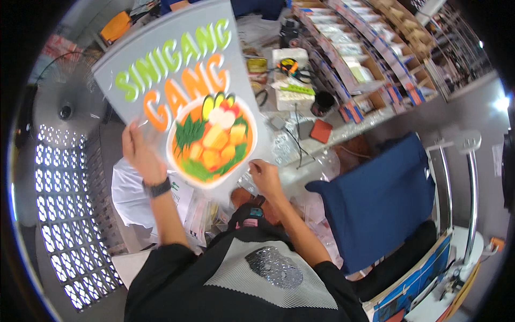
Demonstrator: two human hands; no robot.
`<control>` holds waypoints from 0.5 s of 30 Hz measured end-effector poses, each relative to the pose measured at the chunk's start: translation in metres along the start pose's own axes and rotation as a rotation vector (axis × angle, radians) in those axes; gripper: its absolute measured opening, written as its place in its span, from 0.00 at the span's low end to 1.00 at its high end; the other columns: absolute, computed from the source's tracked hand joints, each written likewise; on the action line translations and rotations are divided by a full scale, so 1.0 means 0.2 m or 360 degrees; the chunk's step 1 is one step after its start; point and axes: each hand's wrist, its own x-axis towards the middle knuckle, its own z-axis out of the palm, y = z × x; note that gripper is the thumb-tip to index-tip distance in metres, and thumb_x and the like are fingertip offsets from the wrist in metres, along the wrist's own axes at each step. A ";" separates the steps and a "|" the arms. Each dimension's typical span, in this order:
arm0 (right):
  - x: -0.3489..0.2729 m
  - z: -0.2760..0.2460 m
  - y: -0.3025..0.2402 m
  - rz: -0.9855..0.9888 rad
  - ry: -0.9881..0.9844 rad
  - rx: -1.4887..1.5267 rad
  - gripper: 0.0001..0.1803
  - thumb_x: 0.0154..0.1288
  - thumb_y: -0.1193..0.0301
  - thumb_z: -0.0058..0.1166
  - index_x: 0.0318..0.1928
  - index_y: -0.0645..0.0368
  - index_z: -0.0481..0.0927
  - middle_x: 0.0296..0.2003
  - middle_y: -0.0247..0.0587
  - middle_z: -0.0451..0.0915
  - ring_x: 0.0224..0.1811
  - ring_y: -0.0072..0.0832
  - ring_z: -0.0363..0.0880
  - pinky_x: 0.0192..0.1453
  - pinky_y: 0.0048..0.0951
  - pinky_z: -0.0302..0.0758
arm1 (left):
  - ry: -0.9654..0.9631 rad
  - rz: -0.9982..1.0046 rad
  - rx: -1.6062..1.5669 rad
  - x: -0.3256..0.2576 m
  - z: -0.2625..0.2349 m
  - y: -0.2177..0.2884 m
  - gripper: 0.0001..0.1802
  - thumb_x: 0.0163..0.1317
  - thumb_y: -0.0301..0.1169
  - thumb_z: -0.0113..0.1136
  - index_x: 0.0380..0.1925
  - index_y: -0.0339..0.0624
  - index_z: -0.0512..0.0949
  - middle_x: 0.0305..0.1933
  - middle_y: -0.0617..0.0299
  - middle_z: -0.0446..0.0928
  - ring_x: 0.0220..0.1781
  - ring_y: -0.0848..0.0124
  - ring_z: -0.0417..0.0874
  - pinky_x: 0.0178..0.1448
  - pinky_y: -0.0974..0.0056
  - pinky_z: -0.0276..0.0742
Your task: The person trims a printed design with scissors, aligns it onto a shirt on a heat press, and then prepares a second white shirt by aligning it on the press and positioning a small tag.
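Both my hands hold up a large printed sheet (pixel 155 56), grey with green and orange lettering above a picture of a bowl of soup. My left hand (pixel 142 153) grips its lower left edge, with a dark watch on the wrist. At the lower right edge, beside the bowl picture, my right hand (pixel 264 177) has its fingers closed in a pinch on the sheet. The sheet is tilted and hides part of the table behind it. White cloth (pixel 131 193) and papers lie below my left hand.
A cluttered table (pixel 292 161) carries a yellow-black tape measure (pixel 288 66), a black cup (pixel 322 103) and a reddish square (pixel 321 131). Rows of boxes (pixel 370 59) line its far right. A fan (pixel 65 111) stands left; navy cloth (pixel 381 198) drapes at right.
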 end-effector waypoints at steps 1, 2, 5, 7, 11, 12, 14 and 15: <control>0.11 0.13 0.06 -0.0028 -0.0066 -0.0165 0.12 0.62 0.70 0.56 0.40 0.68 0.81 0.32 0.56 0.83 0.37 0.49 0.83 0.41 0.42 0.78 | 0.0069 -0.0028 0.0058 -0.01 -0.12 0.02 0.13 0.73 0.34 0.50 0.51 0.38 0.75 0.52 0.60 0.75 0.54 0.63 0.79 0.56 0.55 0.80; 0.19 0.27 0.11 -0.0034 -0.0120 -0.0319 0.15 0.62 0.68 0.58 0.41 0.69 0.81 0.31 0.55 0.83 0.35 0.46 0.84 0.39 0.39 0.79 | 0.0111 -0.0057 0.0124 -0.02 -0.25 0.02 0.13 0.73 0.34 0.50 0.51 0.38 0.75 0.52 0.60 0.75 0.54 0.65 0.78 0.57 0.56 0.79; 0.45 0.53 0.35 0.0213 -0.0177 -0.0952 0.24 0.61 0.62 0.62 0.47 0.71 0.75 0.29 0.54 0.83 0.34 0.43 0.85 0.37 0.38 0.80 | 0.0373 -0.0126 0.0328 -0.03 -0.49 0.04 0.14 0.73 0.34 0.51 0.51 0.36 0.75 0.52 0.59 0.75 0.54 0.68 0.76 0.59 0.61 0.74; 0.56 0.66 0.37 0.0356 -0.0251 -0.1228 0.30 0.60 0.59 0.63 0.51 0.72 0.69 0.30 0.54 0.84 0.35 0.45 0.85 0.38 0.41 0.80 | 0.0554 0.0171 0.0881 -0.11 -0.77 -0.07 0.16 0.73 0.35 0.52 0.51 0.34 0.75 0.52 0.58 0.76 0.54 0.68 0.75 0.61 0.62 0.72; 0.60 0.74 0.38 0.0535 -0.0286 -0.1279 0.35 0.61 0.55 0.61 0.53 0.72 0.62 0.33 0.54 0.84 0.37 0.49 0.85 0.40 0.45 0.81 | 0.0926 -0.0131 0.0560 -0.12 -0.81 0.01 0.18 0.72 0.36 0.53 0.52 0.31 0.75 0.53 0.56 0.76 0.55 0.68 0.73 0.62 0.62 0.67; 0.62 0.76 0.36 0.0531 -0.0284 -0.1231 0.35 0.61 0.55 0.60 0.53 0.72 0.62 0.34 0.54 0.84 0.37 0.49 0.86 0.40 0.46 0.81 | 0.0917 -0.0140 0.0639 -0.11 -0.83 0.00 0.19 0.72 0.36 0.53 0.52 0.30 0.75 0.53 0.56 0.76 0.55 0.68 0.73 0.63 0.62 0.67; 0.62 0.76 0.34 0.0627 -0.0188 -0.1286 0.34 0.60 0.60 0.61 0.54 0.74 0.61 0.34 0.53 0.85 0.37 0.47 0.86 0.40 0.45 0.81 | 0.0870 -0.0160 0.0792 -0.09 -0.88 -0.03 0.19 0.72 0.36 0.52 0.52 0.29 0.74 0.54 0.56 0.76 0.55 0.68 0.73 0.64 0.61 0.65; 0.65 0.75 0.35 0.0720 -0.0165 -0.1301 0.35 0.59 0.62 0.61 0.56 0.75 0.61 0.35 0.53 0.84 0.37 0.47 0.86 0.41 0.44 0.81 | 0.0791 -0.0147 0.0867 -0.07 -0.88 -0.06 0.19 0.73 0.35 0.52 0.51 0.28 0.75 0.53 0.56 0.76 0.54 0.68 0.73 0.63 0.62 0.65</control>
